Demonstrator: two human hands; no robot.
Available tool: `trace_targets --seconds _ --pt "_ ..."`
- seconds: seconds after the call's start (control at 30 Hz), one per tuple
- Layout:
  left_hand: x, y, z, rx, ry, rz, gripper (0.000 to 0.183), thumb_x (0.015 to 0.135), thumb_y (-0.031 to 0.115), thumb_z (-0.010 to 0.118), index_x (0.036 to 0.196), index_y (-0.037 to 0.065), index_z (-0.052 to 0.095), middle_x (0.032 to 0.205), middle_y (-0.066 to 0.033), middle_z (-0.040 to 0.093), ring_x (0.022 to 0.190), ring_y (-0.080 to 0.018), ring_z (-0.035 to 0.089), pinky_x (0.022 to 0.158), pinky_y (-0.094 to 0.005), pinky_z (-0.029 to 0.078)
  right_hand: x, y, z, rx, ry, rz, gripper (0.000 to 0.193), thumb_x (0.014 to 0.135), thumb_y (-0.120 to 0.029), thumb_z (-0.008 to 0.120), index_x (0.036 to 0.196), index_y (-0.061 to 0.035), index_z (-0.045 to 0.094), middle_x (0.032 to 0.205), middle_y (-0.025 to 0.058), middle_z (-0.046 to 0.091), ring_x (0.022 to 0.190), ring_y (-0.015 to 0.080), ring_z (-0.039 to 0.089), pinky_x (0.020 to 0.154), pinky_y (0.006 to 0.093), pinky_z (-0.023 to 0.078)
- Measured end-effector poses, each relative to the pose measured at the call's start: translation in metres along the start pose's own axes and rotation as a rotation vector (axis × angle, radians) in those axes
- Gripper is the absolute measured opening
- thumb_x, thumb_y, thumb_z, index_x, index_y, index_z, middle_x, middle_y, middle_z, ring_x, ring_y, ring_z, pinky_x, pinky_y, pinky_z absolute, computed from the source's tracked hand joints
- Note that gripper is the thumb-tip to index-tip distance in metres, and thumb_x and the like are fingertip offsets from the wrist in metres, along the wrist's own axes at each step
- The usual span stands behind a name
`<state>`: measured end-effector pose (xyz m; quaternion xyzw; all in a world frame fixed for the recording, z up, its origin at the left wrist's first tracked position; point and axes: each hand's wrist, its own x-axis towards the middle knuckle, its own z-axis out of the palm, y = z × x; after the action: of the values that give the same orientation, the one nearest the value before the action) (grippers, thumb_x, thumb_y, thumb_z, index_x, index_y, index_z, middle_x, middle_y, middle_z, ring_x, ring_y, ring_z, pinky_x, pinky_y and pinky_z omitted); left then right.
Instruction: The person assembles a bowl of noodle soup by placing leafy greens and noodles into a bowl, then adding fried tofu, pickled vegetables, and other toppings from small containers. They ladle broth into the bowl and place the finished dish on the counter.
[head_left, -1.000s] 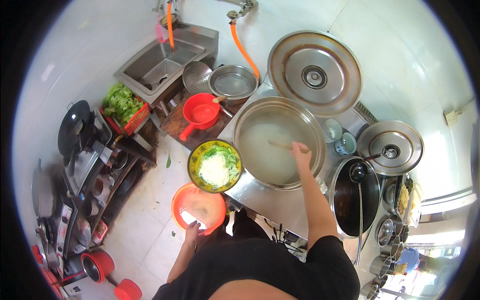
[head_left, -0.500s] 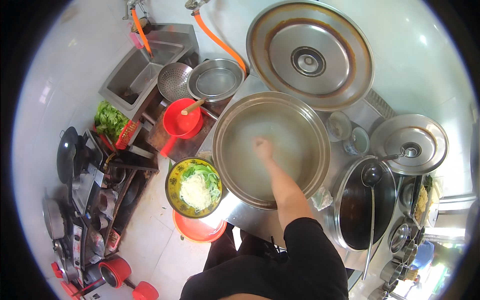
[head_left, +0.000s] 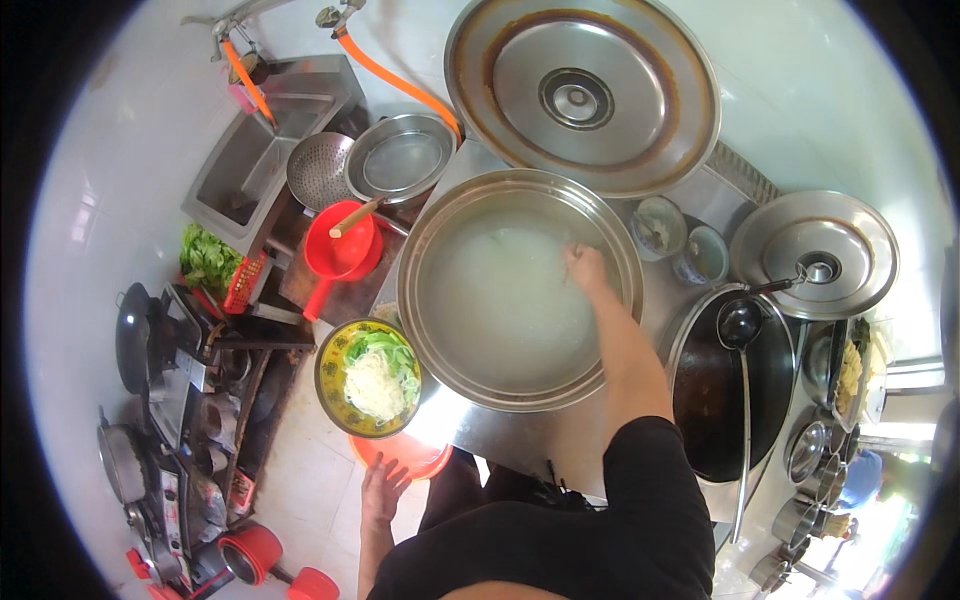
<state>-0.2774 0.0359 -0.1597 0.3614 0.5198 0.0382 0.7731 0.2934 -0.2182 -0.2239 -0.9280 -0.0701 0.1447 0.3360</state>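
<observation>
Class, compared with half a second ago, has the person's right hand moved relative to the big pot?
Yes. The right hand has moved rightward: it was left of the big pot's middle, now right of it.

Lg pot (head_left: 500,400): smooth, shiny mtl

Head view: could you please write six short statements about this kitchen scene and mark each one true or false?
1. The right hand is over the big pot. True.
2. The yellow bowl contains only greens. False: it also holds white noodles.
3. A metal ladle rests across the dark pot at right. True.
4. The left hand grips the red dipper. False: it is open, near the orange basin.
5. Lettuce is in the red basket at left. True.
6. The large lid covers the big pot. False: it is beyond the pot, which is uncovered.
</observation>
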Motion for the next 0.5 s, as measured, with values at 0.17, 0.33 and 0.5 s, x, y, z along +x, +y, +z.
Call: trace_targets --seconds 0.17,0.33,0.5 --pt "0.006 0.057 0.039 -0.222 -0.127 0.120 0.058 0.099 0.041 0.052 0.147 0.013 0.034 0.137 -0.0175 0.045 0.121 -0.0393 0.052 0.090 -0.0478 0.053 0.005 -0.007 0.062 0.177 0.229 0.104 0.039 0.089 -0.040 0.065 0.082 -0.0018 0.072 0.077 0.0162 0.072 0.076 0.0290 0.071 0.071 0.0415 0.053" --pt "0.023 0.079 0.043 -0.299 -0.156 0.167 0.050 0.099 0.038 0.051 0.138 0.008 0.042 0.133 -0.0156 0.049 0.118 -0.0361 0.055 0.089 -0.0457 0.055 -0.030 -0.016 0.130 0.371 0.128 0.206 0.039 0.086 -0.037 0.065 0.075 -0.0003 0.072 0.069 0.0154 0.070 0.071 0.0300 0.071 0.069 0.0435 0.054" --pt "0.041 0.086 0.045 -0.279 -0.196 0.164 0.047 0.097 0.028 0.054 0.139 0.012 0.041 0.131 -0.0143 0.054 0.109 -0.0328 0.059 0.083 -0.0428 0.057 -0.065 -0.040 0.163 0.285 -0.480 0.340 0.027 0.087 -0.024 0.061 0.087 0.0017 0.070 0.073 0.0184 0.071 0.076 0.0281 0.073 0.068 0.0389 0.060"
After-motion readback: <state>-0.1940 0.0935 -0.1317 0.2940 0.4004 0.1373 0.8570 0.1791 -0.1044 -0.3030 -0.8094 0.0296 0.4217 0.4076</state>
